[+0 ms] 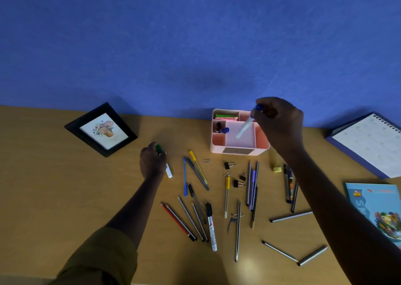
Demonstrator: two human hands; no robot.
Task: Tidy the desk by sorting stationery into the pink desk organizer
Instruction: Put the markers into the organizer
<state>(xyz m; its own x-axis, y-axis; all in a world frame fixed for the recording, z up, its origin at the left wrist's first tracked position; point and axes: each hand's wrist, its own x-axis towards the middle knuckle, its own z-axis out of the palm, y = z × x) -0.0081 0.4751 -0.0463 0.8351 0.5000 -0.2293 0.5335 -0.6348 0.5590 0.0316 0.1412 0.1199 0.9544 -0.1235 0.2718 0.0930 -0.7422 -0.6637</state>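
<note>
The pink desk organizer (238,150) stands against the blue wall, with sticky notes (226,117) in a back compartment and two markers (221,128) in a left one. Above it, my right hand (280,124) pinches a blue-capped white marker (245,127) by its cap end, its body blurred and slanting down over the large middle compartment. To the left, my left hand (152,160) grips a green-capped white marker (168,171) low over the wooden desk (65,187). Several pens, pencils, a black marker (211,226) and binder clips (229,165) lie scattered in front of the organizer.
A black picture frame (101,129) leans at the back left. A spiral calendar (368,143) and a blue booklet (377,209) sit at the right. A yellow highlighter (275,164) lies beside my right forearm. Paper clips lie among the pens.
</note>
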